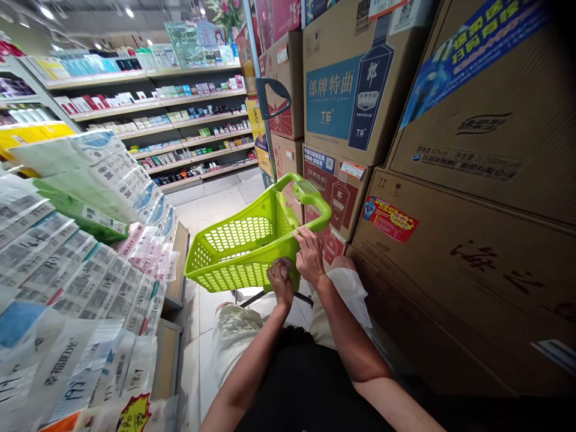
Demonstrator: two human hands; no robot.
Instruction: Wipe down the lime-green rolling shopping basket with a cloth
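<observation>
Retail aisle with a pale tiled floor (225, 203), closed at the back by long white shelves (103, 79) whose small boxes (90, 105) are too many to count. One bright-green, perforated plastic basket cart (252, 255) stands at centre, just in front of two legs in pale shorts (234, 339). Two bare hands lie just beside each other: the right hand (309, 253) is clamped over the rim by the one handle (323, 207), probably steadying the cart; the left hand (281, 279) presses on its outer side, fingers apparently bunched round one small, pale crumpled wad (282, 266), too blurred to identify. At left, white plastic-wrapped packs (76, 276) lean with handwritten prices outward, presumably for easy reading; one green pack (81, 213) lies among them. At right, brown cardboard cartons (486, 204) are stacked, likely to save floor space; one bears a broad blue panel (333, 99).
</observation>
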